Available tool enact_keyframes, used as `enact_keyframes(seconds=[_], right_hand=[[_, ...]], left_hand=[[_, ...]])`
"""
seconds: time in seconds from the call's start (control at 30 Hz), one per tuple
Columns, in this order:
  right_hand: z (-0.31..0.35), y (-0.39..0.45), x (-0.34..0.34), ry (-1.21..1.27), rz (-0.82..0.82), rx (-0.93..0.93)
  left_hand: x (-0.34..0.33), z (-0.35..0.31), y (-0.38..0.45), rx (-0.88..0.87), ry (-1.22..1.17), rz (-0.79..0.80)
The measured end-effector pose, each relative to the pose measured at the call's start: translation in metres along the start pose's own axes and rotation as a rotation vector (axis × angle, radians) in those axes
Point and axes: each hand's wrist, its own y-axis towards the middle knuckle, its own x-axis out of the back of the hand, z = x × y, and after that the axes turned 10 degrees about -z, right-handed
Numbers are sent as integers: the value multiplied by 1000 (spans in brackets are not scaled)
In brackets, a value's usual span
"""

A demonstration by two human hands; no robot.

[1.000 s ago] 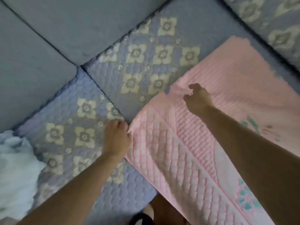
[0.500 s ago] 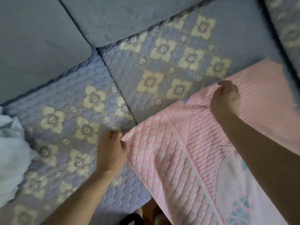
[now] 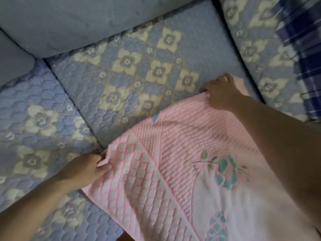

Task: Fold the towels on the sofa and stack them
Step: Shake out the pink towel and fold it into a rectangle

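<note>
A pink towel with a raised lattice pattern and teal flowers lies spread over the sofa seat, running off the lower right of the view. My left hand pinches its near left corner, which is bunched between the fingers. My right hand grips the far edge of the towel near its far corner, fingers curled over the fabric. My right forearm crosses above the towel and hides part of it.
The sofa seat cushions carry a blue quilted cover with cream flowers. Plain blue back cushions stand behind. A blue and white checked cloth lies at the far right on the neighbouring cushion.
The view has swung right, so the white cloth at the left is out of sight. My right hand has moved further along the towel's far edge. My left hand keeps its corner.
</note>
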Motion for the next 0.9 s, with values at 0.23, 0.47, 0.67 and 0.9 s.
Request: enact_keyframes(seconds=[0.23, 0.47, 0.67, 0.9], right_hand=[[-53, -8, -14, -155, -196, 100], [-70, -48, -37, 16, -541, 554], [-93, -52, -56, -7, -487, 614], [-167, -15, -26, -270, -222, 561]], left_hand=[[20, -115, 38, -294, 34, -633], [-25, -220, 136, -794, 188, -642], [-49, -214, 165, -888, 170, -776], [-49, -222, 170, -903, 146, -762]])
